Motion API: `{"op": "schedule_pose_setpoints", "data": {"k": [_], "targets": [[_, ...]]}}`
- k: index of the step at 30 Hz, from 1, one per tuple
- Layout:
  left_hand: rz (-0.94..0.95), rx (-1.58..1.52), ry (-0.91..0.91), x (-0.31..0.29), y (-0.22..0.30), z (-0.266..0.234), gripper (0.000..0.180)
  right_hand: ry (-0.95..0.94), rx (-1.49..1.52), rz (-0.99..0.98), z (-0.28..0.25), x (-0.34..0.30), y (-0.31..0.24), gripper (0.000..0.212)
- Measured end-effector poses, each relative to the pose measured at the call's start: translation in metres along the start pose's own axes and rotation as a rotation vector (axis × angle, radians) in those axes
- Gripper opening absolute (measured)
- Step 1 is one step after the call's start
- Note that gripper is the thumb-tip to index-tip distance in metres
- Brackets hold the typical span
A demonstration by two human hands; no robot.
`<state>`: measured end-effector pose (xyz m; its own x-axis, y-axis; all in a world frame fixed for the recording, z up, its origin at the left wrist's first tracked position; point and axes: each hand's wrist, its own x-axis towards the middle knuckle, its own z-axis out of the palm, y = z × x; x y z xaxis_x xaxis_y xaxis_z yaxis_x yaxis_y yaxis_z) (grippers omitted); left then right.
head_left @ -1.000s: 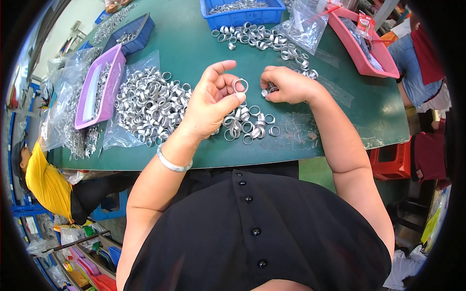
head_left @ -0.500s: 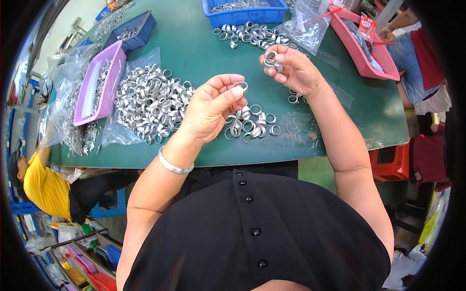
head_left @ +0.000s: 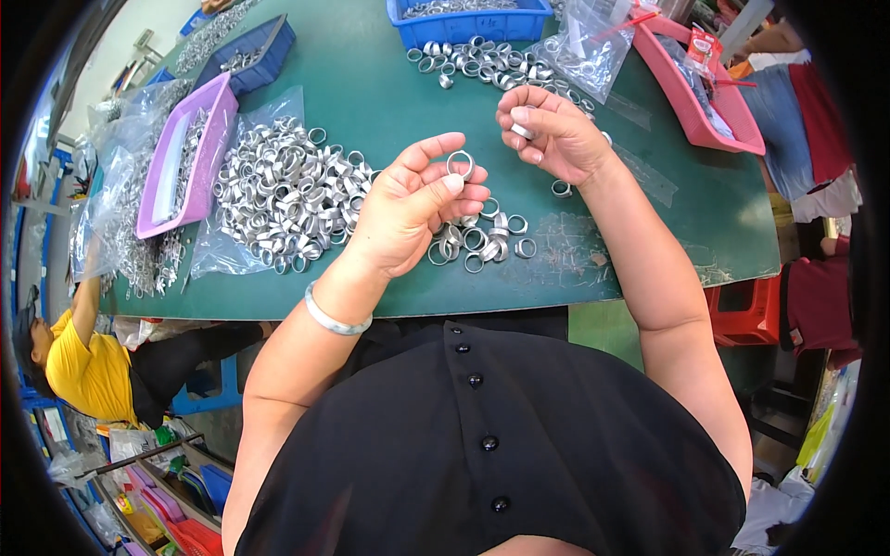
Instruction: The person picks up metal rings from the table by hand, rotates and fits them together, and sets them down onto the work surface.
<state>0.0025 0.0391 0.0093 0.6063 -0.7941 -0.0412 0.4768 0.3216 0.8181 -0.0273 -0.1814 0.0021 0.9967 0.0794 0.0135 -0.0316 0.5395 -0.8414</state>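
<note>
A plain silver metal ring [head_left: 471,168] is pinched upright between the thumb and fingers of my left hand [head_left: 399,208], its round opening facing me. My right hand [head_left: 565,139], raised further right and a little farther away, has its fingers curled on another ring [head_left: 523,132]; whether more rings sit behind those fingers cannot be seen. Beneath and beside my left hand lies a small group of loose rings [head_left: 497,243] on the green table [head_left: 389,296]. To the left spreads a large heap of similar rings [head_left: 287,195], partly on a clear plastic bag [head_left: 222,255].
Further rings [head_left: 477,63] lie before a blue bin [head_left: 473,31] at the far side. A pink tray [head_left: 714,116] stands right; a purple tray [head_left: 189,153] and another blue bin [head_left: 248,60] stand left. A person in yellow [head_left: 88,371] is at the left.
The left fingers have spread slightly and the ring there now stands more upright. The right hand has turned its rings inward; two showed before, and one shows now.
</note>
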Motion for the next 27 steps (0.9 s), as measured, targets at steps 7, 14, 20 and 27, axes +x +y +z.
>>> {"op": "schedule_pose_setpoints", "data": {"k": [7, 14, 20, 27], "targets": [[0.166, 0.219, 0.054, -0.001, -0.007, 0.002, 0.046, -0.033, -0.302, 0.071, 0.024, -0.011, -0.001, 0.014], [0.273, 0.433, 0.068, 0.000, -0.012, 0.004, 0.045, -0.095, -0.606, -0.077, 0.045, -0.017, -0.001, 0.015], [0.256, 0.504, 0.050, 0.001, -0.015, 0.005, 0.046, -0.105, -0.843, -0.261, 0.037, -0.014, 0.006, 0.014], [0.218, 0.317, 0.068, 0.004, -0.015, -0.001, 0.043, -0.111, -0.863, -0.240, 0.041, -0.015, 0.006, 0.010]]}}
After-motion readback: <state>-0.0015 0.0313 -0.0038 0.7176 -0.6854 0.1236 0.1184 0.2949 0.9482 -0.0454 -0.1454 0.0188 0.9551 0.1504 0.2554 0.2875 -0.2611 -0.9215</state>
